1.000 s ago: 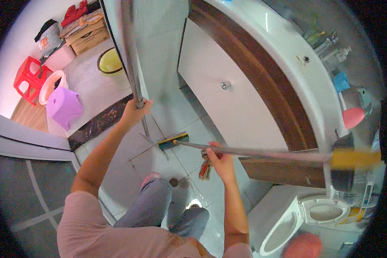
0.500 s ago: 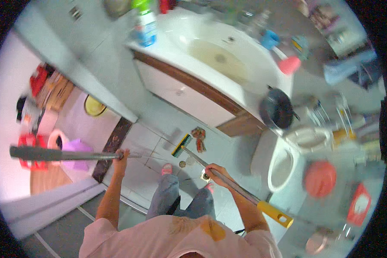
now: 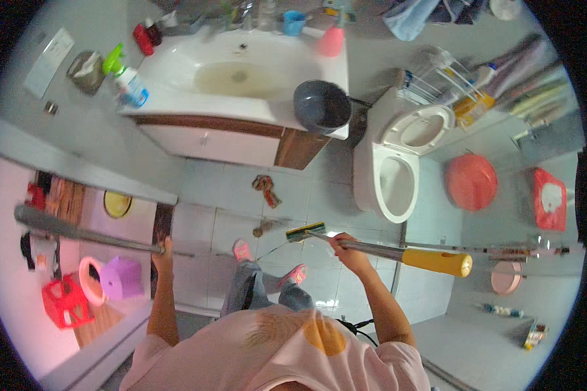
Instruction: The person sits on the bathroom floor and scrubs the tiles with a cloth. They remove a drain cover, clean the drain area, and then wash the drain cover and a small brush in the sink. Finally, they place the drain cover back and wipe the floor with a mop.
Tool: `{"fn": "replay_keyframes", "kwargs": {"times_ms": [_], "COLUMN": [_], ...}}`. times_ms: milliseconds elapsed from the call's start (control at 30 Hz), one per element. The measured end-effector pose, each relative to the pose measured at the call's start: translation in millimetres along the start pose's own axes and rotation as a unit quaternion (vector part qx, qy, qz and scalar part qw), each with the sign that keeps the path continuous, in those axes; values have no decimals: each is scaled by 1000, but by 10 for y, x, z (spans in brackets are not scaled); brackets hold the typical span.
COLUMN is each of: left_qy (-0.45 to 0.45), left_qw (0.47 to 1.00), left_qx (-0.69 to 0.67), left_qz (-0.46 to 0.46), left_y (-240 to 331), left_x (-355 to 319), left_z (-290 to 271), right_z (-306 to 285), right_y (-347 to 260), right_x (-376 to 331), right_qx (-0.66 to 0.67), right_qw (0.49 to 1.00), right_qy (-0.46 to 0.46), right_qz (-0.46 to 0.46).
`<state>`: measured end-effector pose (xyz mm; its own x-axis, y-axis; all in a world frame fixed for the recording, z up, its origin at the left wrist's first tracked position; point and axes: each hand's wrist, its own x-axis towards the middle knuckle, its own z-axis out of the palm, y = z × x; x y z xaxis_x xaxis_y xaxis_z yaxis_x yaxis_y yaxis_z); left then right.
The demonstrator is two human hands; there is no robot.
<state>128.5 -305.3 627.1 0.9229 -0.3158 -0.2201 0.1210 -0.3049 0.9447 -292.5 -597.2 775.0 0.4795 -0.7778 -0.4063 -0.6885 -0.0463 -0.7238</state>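
Note:
My right hand [image 3: 351,254] is closed around the metal shaft of a long-handled floor brush [image 3: 437,262] with a yellow end grip. Its narrow green-and-yellow head [image 3: 305,231] rests on the tiles, ahead and left of that hand. On the left, my left hand [image 3: 163,253] grips a second pole [image 3: 88,233], which has a thick grey handle pointing out to the left. Whatever is at that pole's other end cannot be made out. A crumpled brown-orange patterned cloth [image 3: 266,191] lies on the floor beyond the brush head, with small brownish round objects [image 3: 262,228] nearer to me.
A white washbasin [image 3: 176,75] holds cloudy water, with a dark bucket [image 3: 321,107] on its right corner and a spray bottle [image 3: 129,81] on its left. Right of it stands a toilet [image 3: 398,186] with its lid up. A red basin [image 3: 471,182] hangs farther right. Purple and red stools [image 3: 68,301] stand left.
The view has swung rightward. The brush head has moved right, away from the cloth, and its handle now lies nearly level. Both hands keep their poles; my feet have shifted.

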Motion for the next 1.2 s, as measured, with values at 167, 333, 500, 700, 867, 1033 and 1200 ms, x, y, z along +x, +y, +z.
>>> {"fn": "replay_keyframes", "kwargs": {"times_ms": [167,333,500,700,867,1033,1200], "left_qy": [-45,-100,-170,-249,-195,-96,-105], "left_qw": [998,987,942,902,943,900,966], "left_qx": [-12,-17,-270,-326,-159,196,-166], "left_qz": [39,121,104,134,219,377,169], "left_y": [729,1384,1856,2352,2335,2230,2108], "left_x": [-303,-592,-707,-957,-1049,-1230,-1312], "left_z": [-196,-578,-844,-718,-695,-660,-188], "right_z": [-153,-388,-653,-740,-675,-478,74], "right_y": [270,683,786,527,257,-4,-821], "right_x": [-198,-328,-477,-549,-389,-151,-116], "right_qx": [-61,-3,11,2,-67,-109,-174], "right_qw": [993,998,998,997,986,962,934], "right_qy": [57,47,37,23,-14,-57,-81], "right_qz": [-89,-41,-55,-74,-152,-242,-301]}}
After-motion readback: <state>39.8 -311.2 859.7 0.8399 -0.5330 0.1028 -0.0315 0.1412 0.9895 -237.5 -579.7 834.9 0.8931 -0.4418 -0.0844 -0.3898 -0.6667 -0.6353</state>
